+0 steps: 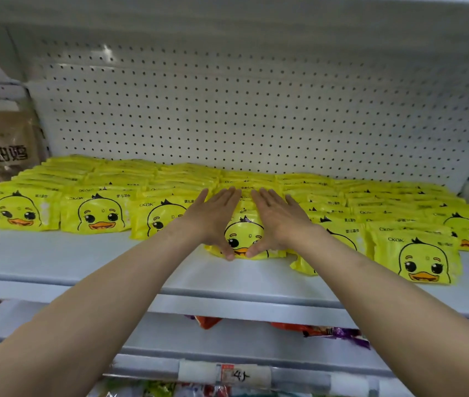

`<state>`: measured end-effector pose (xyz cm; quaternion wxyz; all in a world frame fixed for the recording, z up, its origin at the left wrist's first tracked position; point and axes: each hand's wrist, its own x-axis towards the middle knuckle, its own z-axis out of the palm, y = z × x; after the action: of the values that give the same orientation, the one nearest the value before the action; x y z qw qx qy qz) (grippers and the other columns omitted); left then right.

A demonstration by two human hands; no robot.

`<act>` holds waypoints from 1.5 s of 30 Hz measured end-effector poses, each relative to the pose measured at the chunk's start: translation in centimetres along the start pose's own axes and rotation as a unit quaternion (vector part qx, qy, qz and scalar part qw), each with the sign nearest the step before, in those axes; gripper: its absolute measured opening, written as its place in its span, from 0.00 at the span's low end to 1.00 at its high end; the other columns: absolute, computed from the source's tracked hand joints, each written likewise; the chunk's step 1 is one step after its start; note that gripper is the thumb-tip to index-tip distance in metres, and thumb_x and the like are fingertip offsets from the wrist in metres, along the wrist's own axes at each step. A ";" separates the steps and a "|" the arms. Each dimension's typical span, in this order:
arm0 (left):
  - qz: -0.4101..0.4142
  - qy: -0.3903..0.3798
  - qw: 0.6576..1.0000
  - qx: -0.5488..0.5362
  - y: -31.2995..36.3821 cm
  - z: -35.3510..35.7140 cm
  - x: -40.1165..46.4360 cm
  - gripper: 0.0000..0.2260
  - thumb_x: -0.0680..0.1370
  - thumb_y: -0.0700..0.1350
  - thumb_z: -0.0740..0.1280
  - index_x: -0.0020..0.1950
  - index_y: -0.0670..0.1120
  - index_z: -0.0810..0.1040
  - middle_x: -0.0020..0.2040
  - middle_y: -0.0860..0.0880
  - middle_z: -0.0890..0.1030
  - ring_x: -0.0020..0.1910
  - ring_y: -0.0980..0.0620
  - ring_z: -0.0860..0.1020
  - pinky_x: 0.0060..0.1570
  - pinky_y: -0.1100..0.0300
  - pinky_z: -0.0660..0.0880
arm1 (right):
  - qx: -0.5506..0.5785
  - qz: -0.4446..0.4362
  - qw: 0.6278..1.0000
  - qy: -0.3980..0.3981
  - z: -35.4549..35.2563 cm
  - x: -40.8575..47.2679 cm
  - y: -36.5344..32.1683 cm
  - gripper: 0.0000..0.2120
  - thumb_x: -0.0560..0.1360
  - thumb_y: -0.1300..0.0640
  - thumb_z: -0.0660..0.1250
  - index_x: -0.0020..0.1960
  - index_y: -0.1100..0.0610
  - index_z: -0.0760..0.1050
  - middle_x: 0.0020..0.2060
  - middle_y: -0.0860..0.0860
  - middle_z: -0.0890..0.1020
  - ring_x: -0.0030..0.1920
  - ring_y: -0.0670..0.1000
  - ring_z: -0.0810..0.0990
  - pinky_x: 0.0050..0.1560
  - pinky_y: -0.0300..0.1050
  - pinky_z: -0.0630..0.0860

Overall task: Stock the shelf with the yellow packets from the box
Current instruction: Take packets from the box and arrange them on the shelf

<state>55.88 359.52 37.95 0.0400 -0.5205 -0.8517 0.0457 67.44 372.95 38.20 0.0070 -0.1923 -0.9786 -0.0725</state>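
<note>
White shelf (55, 253); left hand (216, 216), right hand (277, 217) half-cover yellow packet (243, 233).

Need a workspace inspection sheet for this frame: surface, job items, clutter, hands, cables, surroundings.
Surface: pale shelf, front strip bare.
Job's things: yellow duck packets in rows running back to the pegboard; the front packet of the middle row lies between both hands. Box not in view.
Clutter: brown bag at the left end.
Hands: left hand and right hand flat, fingers straight, pressing the middle row; no grip.
Cables: nothing seen.
Surroundings: lower shelf with colourful packages; price label beneath.
</note>
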 end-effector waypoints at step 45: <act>0.005 0.056 0.998 0.016 -1.4 0.4 1.8 0.64 0.61 0.64 0.77 0.78 0.48 0.33 0.80 0.47 0.41 0.79 0.49 0.41 0.76 0.43 0.42 | -0.001 0.038 0.999 0.033 -0.9 1.1 -0.7 0.66 0.59 0.29 0.75 0.80 0.53 0.40 0.80 0.52 0.47 0.80 0.52 0.46 0.78 0.56 0.47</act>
<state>53.78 360.46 37.78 0.0961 -0.5254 -0.8449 0.0302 66.09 372.59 39.03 0.0420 -0.2264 -0.9699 -0.0790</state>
